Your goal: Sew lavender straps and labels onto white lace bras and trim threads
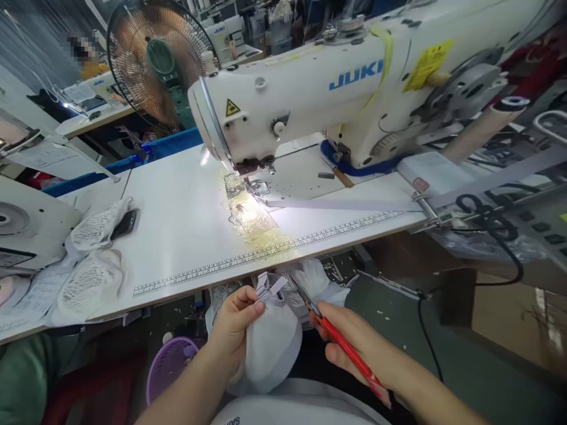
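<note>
Below the table's front edge, my left hand [237, 321] pinches the top edge of a white bra [272, 348] between thumb and fingers, where a narrow strap or elastic end is gathered. The moulded cup hangs down from that grip toward my lap. My right hand [354, 336] is closed around red-handled scissors [343, 348], whose metal blades point up and left, close to the right side of the strap end. Whether the blades touch the fabric I cannot tell. More white fabric lies behind the cup, partly hidden.
A JUKI sewing machine [292, 100] stands on the white table [177, 224], its needle area lit. A printed ruler runs along the front edge. White lace cups [91, 283] and a phone [125, 223] lie at left. A purple basket [170, 366] stands below; a fan [159, 59] is behind.
</note>
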The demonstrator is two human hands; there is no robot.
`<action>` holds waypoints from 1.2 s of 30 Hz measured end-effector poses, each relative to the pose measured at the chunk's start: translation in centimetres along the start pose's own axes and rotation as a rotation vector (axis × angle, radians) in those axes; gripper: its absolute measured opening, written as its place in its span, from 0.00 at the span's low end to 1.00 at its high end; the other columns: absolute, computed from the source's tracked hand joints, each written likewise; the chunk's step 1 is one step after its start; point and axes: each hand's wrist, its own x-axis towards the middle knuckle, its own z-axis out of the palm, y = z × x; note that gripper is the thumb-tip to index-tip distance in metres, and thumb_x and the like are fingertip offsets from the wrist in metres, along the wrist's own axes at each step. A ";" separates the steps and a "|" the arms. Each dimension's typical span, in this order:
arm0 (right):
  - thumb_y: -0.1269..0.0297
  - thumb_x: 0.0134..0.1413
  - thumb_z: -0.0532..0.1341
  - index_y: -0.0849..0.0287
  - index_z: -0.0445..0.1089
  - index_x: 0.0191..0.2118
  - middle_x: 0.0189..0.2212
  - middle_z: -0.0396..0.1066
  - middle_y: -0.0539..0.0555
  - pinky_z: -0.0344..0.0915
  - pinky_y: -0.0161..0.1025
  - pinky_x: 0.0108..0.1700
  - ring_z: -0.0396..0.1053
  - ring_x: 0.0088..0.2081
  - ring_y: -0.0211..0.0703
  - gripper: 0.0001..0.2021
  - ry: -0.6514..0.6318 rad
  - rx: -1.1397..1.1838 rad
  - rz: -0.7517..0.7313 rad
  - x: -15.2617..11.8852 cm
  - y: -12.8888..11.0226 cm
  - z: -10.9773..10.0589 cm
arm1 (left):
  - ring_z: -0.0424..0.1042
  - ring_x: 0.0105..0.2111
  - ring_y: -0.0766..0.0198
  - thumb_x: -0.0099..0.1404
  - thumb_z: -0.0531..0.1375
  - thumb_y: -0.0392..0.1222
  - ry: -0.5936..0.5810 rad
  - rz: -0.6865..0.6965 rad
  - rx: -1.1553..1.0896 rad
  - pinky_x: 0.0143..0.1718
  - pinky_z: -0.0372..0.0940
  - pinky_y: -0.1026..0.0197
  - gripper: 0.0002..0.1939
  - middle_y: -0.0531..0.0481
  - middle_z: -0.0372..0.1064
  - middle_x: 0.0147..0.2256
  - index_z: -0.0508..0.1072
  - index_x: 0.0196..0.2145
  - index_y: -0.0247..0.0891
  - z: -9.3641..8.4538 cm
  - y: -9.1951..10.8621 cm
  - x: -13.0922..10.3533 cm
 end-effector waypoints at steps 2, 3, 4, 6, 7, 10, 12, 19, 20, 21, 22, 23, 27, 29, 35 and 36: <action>0.51 0.51 0.53 0.55 0.50 0.26 0.22 0.55 0.47 0.53 0.35 0.25 0.51 0.23 0.37 0.14 -0.104 -0.093 0.034 -0.8 0.6 0.2 | 0.69 0.21 0.68 0.41 0.72 0.39 0.013 0.004 -0.020 0.25 0.62 0.67 0.17 0.54 0.69 0.22 0.67 0.24 0.35 0.2 0.0 0.0; 0.52 0.51 0.52 0.55 0.50 0.26 0.22 0.55 0.47 0.52 0.35 0.26 0.50 0.24 0.37 0.14 -0.145 -0.112 0.054 -1.0 0.8 0.3 | 0.68 0.21 0.68 0.41 0.72 0.39 0.019 0.002 -0.023 0.25 0.62 0.67 0.17 0.54 0.69 0.22 0.67 0.24 0.35 0.3 0.0 0.0; 0.52 0.51 0.52 0.55 0.49 0.26 0.22 0.55 0.47 0.51 0.35 0.26 0.50 0.24 0.37 0.14 -0.158 -0.128 0.077 -1.2 0.8 0.5 | 0.68 0.21 0.69 0.41 0.72 0.39 0.023 0.000 -0.022 0.25 0.61 0.67 0.17 0.55 0.69 0.22 0.67 0.24 0.35 0.4 0.0 -0.1; 0.53 0.50 0.53 0.55 0.49 0.26 0.23 0.55 0.47 0.50 0.35 0.27 0.49 0.24 0.37 0.14 -0.175 -0.147 0.110 -1.2 0.8 0.8 | 0.67 0.20 0.70 0.41 0.72 0.38 0.025 -0.005 -0.008 0.24 0.61 0.68 0.17 0.55 0.68 0.21 0.68 0.24 0.34 0.6 0.0 -0.1; 0.53 0.50 0.53 0.55 0.48 0.25 0.23 0.55 0.47 0.50 0.35 0.26 0.49 0.24 0.37 0.14 -0.181 -0.152 0.117 -1.1 0.7 0.9 | 0.67 0.20 0.70 0.41 0.72 0.38 0.024 -0.007 0.000 0.24 0.60 0.68 0.17 0.55 0.68 0.21 0.68 0.24 0.34 0.7 -0.1 -0.2; 0.52 0.50 0.54 0.55 0.49 0.25 0.23 0.56 0.47 0.49 0.34 0.26 0.49 0.24 0.36 0.15 -0.190 -0.160 0.123 -0.8 0.5 0.9 | 0.66 0.19 0.71 0.40 0.72 0.37 0.021 -0.007 0.013 0.23 0.59 0.69 0.17 0.55 0.68 0.20 0.68 0.23 0.34 0.7 -0.1 -0.3; 0.50 0.51 0.54 0.56 0.50 0.25 0.22 0.56 0.47 0.49 0.34 0.26 0.50 0.24 0.36 0.16 -0.185 -0.152 0.113 -0.8 0.5 0.9 | 0.66 0.19 0.71 0.41 0.72 0.37 0.021 -0.006 0.014 0.23 0.59 0.70 0.17 0.55 0.69 0.20 0.68 0.23 0.34 0.7 0.0 -0.4; 0.43 0.51 0.54 0.56 0.54 0.25 0.21 0.57 0.47 0.50 0.34 0.24 0.51 0.23 0.36 0.20 -0.146 -0.102 0.088 -0.8 0.6 1.0 | 0.67 0.20 0.70 0.40 0.73 0.39 0.026 0.011 0.020 0.23 0.60 0.69 0.17 0.55 0.69 0.21 0.68 0.24 0.34 0.6 0.1 -0.4; 0.43 0.51 0.54 0.56 0.54 0.25 0.21 0.57 0.47 0.50 0.33 0.24 0.51 0.23 0.36 0.20 -0.144 -0.101 0.086 -0.8 0.6 1.1 | 0.67 0.20 0.70 0.40 0.73 0.39 0.027 0.012 0.026 0.23 0.60 0.69 0.17 0.54 0.69 0.21 0.68 0.24 0.34 0.6 0.1 -0.4; 0.44 0.52 0.54 0.56 0.53 0.25 0.22 0.57 0.47 0.50 0.33 0.24 0.51 0.23 0.36 0.20 -0.146 -0.104 0.086 -0.8 0.6 1.0 | 0.67 0.20 0.70 0.40 0.73 0.39 0.027 0.013 0.031 0.23 0.60 0.68 0.17 0.54 0.69 0.21 0.68 0.24 0.34 0.6 0.1 -0.4; 0.44 0.52 0.54 0.56 0.53 0.25 0.22 0.56 0.47 0.50 0.33 0.24 0.50 0.23 0.36 0.20 -0.146 -0.109 0.090 -0.8 0.6 1.0 | 0.67 0.20 0.70 0.40 0.73 0.40 0.026 0.013 0.036 0.23 0.60 0.68 0.18 0.54 0.69 0.21 0.68 0.24 0.34 0.6 0.1 -0.3; 0.45 0.52 0.55 0.56 0.52 0.25 0.22 0.56 0.47 0.49 0.33 0.24 0.50 0.23 0.36 0.19 -0.147 -0.114 0.096 -0.8 0.5 1.0 | 0.67 0.20 0.70 0.40 0.73 0.40 0.024 0.011 0.039 0.23 0.60 0.68 0.18 0.54 0.69 0.21 0.68 0.24 0.34 0.6 0.1 -0.3; 0.47 0.51 0.56 0.55 0.49 0.24 0.22 0.56 0.47 0.48 0.33 0.24 0.49 0.23 0.35 0.20 -0.146 -0.093 0.134 -0.8 0.4 1.1 | 0.67 0.20 0.69 0.40 0.73 0.40 0.017 0.004 0.048 0.23 0.61 0.68 0.18 0.54 0.69 0.21 0.68 0.24 0.34 0.5 0.1 -0.3; 0.46 0.50 0.56 0.55 0.49 0.23 0.21 0.55 0.46 0.48 0.33 0.23 0.49 0.22 0.35 0.21 -0.140 -0.046 0.154 -0.8 0.5 1.3 | 0.67 0.20 0.70 0.41 0.72 0.40 0.017 0.004 0.051 0.23 0.61 0.68 0.17 0.55 0.68 0.21 0.69 0.24 0.34 0.5 0.2 -0.3; 0.40 0.48 0.56 0.56 0.48 0.21 0.18 0.52 0.45 0.48 0.33 0.22 0.49 0.21 0.35 0.25 -0.039 0.015 0.095 -0.9 1.1 1.9 | 0.67 0.20 0.69 0.40 0.73 0.39 0.030 0.004 0.030 0.23 0.61 0.68 0.18 0.55 0.68 0.20 0.68 0.24 0.34 0.5 0.3 -0.4; 0.40 0.48 0.56 0.56 0.48 0.21 0.18 0.51 0.45 0.47 0.33 0.22 0.48 0.21 0.34 0.25 0.005 0.019 0.090 -0.8 1.1 1.7 | 0.67 0.20 0.69 0.40 0.73 0.39 0.028 0.003 0.030 0.23 0.61 0.68 0.18 0.55 0.68 0.20 0.68 0.24 0.34 0.5 0.3 -0.4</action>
